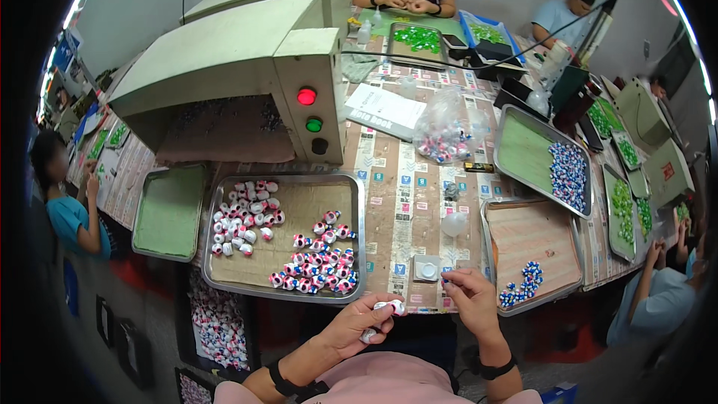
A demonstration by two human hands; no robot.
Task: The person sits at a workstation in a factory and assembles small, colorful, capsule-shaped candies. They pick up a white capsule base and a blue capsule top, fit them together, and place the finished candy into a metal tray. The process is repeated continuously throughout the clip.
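My left hand [357, 328] is closed around a small white toy figure part [390, 307] with pink markings, held at the fingertips. Lower in the same palm sits a second white piece [368, 335]. Across from it, my right hand [476, 305] pinches a tiny dark blue piece [446, 283], partly covered by the fingers. Between and beyond the hands stands a small square white dish [426, 269]. On the left, a metal tray [307, 202] carries plain white-and-pink parts [247, 213] and figures with blue added [318, 265]. Blue-and-white pieces [521, 284] lie in a paper-lined tray [531, 232] at right.
A beige machine [224, 45] with an open tunnel stands behind the left tray. Beyond the dish are a white round bottle [453, 224], a battery [479, 167], a bag of parts [445, 131] and a notebook [385, 111]. Co-workers sit around the tables.
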